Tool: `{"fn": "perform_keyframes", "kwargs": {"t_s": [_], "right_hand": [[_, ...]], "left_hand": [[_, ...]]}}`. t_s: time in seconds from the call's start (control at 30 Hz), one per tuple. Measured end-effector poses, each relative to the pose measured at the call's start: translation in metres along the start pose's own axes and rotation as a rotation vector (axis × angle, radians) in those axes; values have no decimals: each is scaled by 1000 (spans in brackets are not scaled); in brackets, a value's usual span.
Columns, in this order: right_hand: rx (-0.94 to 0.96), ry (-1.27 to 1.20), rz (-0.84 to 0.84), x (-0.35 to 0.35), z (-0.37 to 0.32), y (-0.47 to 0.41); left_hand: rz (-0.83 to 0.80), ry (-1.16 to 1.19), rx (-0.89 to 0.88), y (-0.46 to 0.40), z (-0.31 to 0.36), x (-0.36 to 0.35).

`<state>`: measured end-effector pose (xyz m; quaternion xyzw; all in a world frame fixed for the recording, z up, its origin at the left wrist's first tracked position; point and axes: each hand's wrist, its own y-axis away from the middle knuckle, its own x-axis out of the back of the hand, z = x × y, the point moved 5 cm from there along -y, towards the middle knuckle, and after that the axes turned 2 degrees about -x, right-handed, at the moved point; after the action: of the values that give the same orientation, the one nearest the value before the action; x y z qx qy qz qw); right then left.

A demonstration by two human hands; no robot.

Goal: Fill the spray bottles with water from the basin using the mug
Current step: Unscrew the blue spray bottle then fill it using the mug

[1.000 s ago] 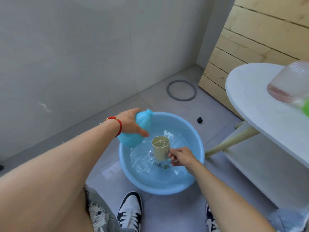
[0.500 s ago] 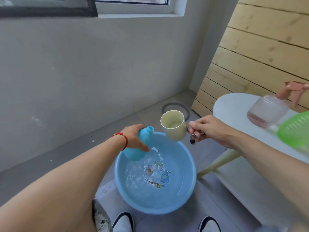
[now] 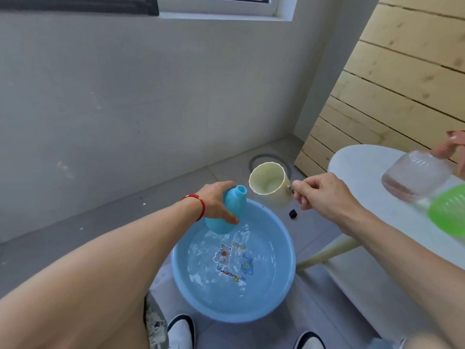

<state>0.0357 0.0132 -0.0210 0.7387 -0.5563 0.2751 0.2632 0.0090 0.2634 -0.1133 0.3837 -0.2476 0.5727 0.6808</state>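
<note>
Head view: mug (image 3: 270, 183) beside bottle (image 3: 227, 210).

Open air above the basin (image 3: 281, 293) lets my grips pass freely. At my right, the white surface (image 3: 362, 170) edge, with a clear bottle (image 3: 415, 177) and green bottle (image 3: 450, 212) on it, blocks sideways reach. The wall (image 3: 125, 109) bounds the far side.

Blue basin (image 3: 286, 285), cream mug (image 3: 273, 195)
</note>
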Motion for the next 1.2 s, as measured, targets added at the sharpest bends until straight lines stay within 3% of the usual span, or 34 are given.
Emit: {"fn": "perform_keyframes", "kwargs": {"t_s": [0.67,1.2], "right_hand": [[130,266,129,-1,-13,7],[258,343,212,-4,-21,4]], "left_hand": [[-84,-47,-15,-6,5,-15],[-96,-57,-3,-7,0,-14]]}}
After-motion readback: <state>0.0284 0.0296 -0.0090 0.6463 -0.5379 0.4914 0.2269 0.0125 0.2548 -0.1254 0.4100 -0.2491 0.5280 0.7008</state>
